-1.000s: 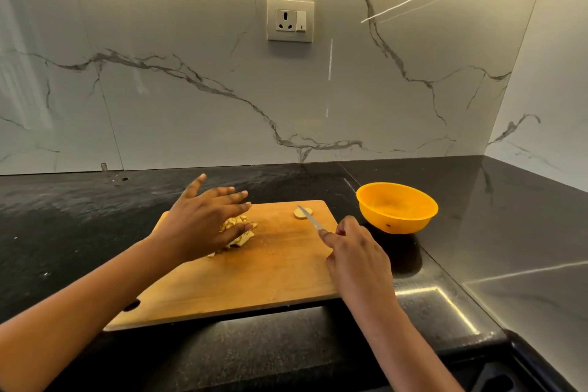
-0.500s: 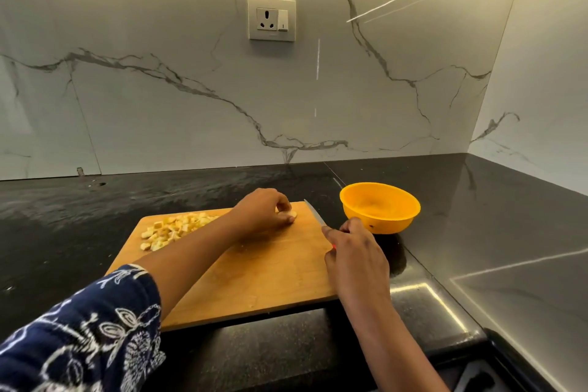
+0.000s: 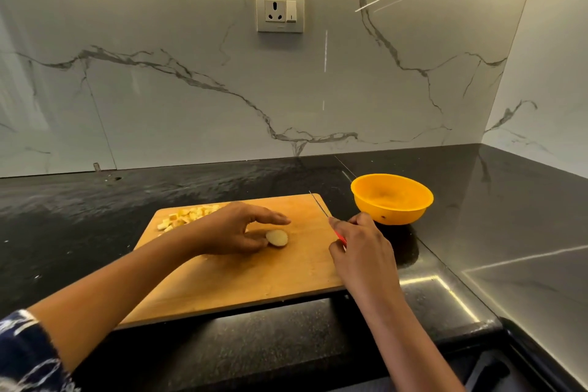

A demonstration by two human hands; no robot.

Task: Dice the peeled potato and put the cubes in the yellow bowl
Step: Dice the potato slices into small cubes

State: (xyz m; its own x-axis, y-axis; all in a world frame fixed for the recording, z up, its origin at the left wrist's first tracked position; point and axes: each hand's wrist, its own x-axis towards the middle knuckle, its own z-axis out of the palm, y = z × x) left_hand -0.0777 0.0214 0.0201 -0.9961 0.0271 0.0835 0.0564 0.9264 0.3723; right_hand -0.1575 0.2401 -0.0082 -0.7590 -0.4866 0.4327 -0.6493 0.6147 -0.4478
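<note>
A wooden cutting board [image 3: 248, 280] lies on the black counter. A small potato piece [image 3: 277, 238] rests flat near its middle. My left hand [image 3: 232, 231] hovers around it, thumb touching its left side and fingers stretched above it. A pile of potato cubes [image 3: 187, 216] sits at the board's far left corner. My right hand [image 3: 359, 248] grips a knife [image 3: 319, 204] with a red handle, its blade pointing away over the board's right edge. The yellow bowl [image 3: 392, 199] stands on the counter right of the board; its inside looks bare.
A marble backsplash with a wall socket [image 3: 280, 9] rises behind the counter. A side wall closes the counter [image 3: 509, 216] at the right. The counter's front edge runs just below the board.
My left hand left the cube pile, reached to the potato piece at the board's far right, and drew it back to the middle. The right hand kept holding the knife.
</note>
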